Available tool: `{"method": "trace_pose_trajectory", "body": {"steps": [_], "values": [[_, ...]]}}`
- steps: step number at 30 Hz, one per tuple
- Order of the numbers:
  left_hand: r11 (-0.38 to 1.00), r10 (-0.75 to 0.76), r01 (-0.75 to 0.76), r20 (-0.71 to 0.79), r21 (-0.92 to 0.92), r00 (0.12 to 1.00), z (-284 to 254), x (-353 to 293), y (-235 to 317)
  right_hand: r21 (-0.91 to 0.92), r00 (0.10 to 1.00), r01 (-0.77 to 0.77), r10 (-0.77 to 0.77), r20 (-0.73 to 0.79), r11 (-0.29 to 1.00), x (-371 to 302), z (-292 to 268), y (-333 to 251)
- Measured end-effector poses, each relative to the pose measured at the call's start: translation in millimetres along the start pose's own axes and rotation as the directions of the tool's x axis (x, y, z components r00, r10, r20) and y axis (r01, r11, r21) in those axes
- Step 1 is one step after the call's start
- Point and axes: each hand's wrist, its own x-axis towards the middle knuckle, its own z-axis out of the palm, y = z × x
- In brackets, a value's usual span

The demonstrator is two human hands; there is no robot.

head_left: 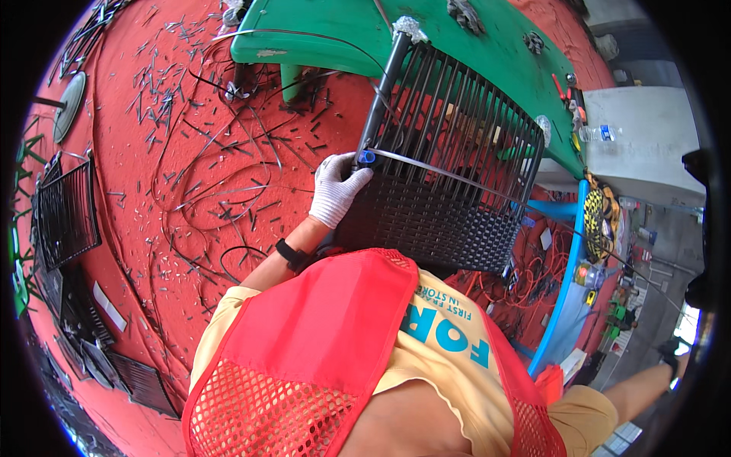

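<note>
My left hand (341, 185), in a white knit glove, is closed on the left side rail of a black slatted frame (371, 114). Beside its fingertips sits a small blue piece (366, 157). Dark woven strips (426, 213) fill the near part of the frame, while bare slats show in the far part. A long flat grey strip (457, 177) runs from beside my left hand across the slats and on toward the right. My right forearm (643, 392) stretches far out to the right; at the dark rim my right hand is mostly cut off, its fingers hidden.
The frame leans against a green table (327, 30) with clear wrap on its corners. Loose strips and dark scraps litter the red floor covering (205, 228). More black frames (68, 213) stand at the left. At the right are a blue-edged table (563, 289) and a plastic bottle (598, 133).
</note>
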Motion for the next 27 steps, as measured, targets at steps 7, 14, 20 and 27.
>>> {"method": "trace_pose_trajectory", "body": {"steps": [7,14,20,27], "values": [[0.945,-0.155,0.167,0.067,-0.28,0.986,0.9,-3.8,17.9,-0.7,0.693,0.691,0.111,0.713,0.179,-156.7,239.2,163.7],[0.961,-0.156,0.17,0.082,-0.217,0.984,0.4,-2.9,24.0,0.537,0.336,0.393,-0.661,0.671,0.746,-346.7,574.0,-50.1],[0.984,-0.1,0.108,0.064,-0.141,0.993,-2.6,-2.2,19.0,0.3,-0.092,0.525,-0.297,0.95,0.796,-378.0,608.1,-122.4],[0.978,-0.104,0.113,0.059,-0.178,0.993,-0.6,-1.7,14.7,0.141,0.067,0.239,-0.161,0.985,0.961,-214.0,429.0,-103.0]]}}
